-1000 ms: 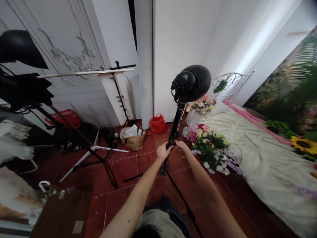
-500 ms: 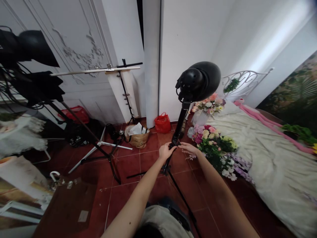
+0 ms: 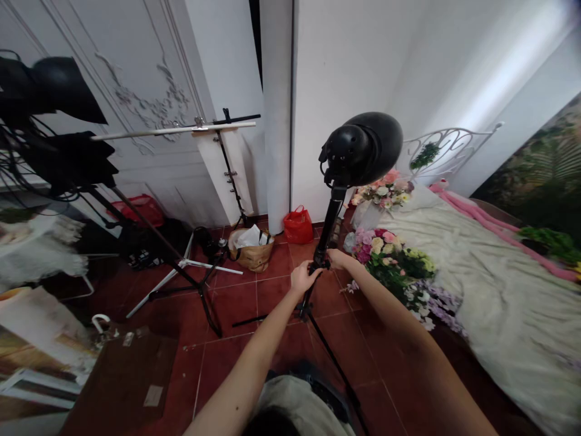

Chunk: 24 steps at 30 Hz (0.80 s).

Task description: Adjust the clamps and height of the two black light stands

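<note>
In front of me a black light stand rises from its spread legs. On its top sits a black studio lamp with a round reflector, facing away to the right. My left hand is wrapped round the pole at a clamp collar, thumb across the near side. On the collar's right side my right hand is closed at a small dark knob; its fingertips are partly hidden.
A flower bouquet and a bed with a cream sheet lie close on the right. Behind the stand are a red bag and a wicker basket. Another light stand and a brown board are at left.
My right hand has moved slightly left and up, its stretched fingers now curled in at the knob. My left hand keeps its grip; the lamp has shifted very slightly left.
</note>
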Available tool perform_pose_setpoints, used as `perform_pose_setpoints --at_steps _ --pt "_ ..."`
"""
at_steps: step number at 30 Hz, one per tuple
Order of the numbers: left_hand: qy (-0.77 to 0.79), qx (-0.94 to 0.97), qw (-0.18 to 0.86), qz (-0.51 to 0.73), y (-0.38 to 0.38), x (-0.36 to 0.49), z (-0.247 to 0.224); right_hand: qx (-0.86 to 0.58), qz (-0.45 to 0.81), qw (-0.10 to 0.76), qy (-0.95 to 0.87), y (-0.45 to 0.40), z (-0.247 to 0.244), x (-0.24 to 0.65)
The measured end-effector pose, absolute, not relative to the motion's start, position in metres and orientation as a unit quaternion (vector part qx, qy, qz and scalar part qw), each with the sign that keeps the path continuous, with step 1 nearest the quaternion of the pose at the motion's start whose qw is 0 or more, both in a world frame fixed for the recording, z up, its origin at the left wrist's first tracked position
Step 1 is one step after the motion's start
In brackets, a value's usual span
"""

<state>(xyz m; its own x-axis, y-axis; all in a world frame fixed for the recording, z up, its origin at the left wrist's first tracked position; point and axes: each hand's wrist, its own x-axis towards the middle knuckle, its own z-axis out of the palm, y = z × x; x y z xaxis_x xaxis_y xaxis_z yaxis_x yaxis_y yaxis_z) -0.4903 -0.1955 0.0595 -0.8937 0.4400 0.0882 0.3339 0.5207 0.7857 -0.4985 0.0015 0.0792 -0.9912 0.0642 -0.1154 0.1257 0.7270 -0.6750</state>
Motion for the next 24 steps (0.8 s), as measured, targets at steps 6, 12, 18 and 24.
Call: perform_pose_setpoints --at_steps 6,12,18,24 --pt "0.873 0.229 0.051 0.427 -0.196 -0.491 0.057 0.073 -0.219 -0.07 0.97 -0.022 0.062 -0.447" --pt "0.868 0.243 0.029 0.433 -0.198 -0.493 0.054 0.103 -0.177 -0.07 0.976 -0.06 0.009 -0.376" --pt "0.857 0.239 0.028 0.455 -0.197 -0.494 0.051 0.188 -0.288 -0.109 0.933 -0.063 0.02 -0.375" --pt "0.856 0.261 0.023 0.446 -0.199 -0.497 0.051 0.109 -0.479 -0.312 0.814 -0.097 0.091 -0.435"
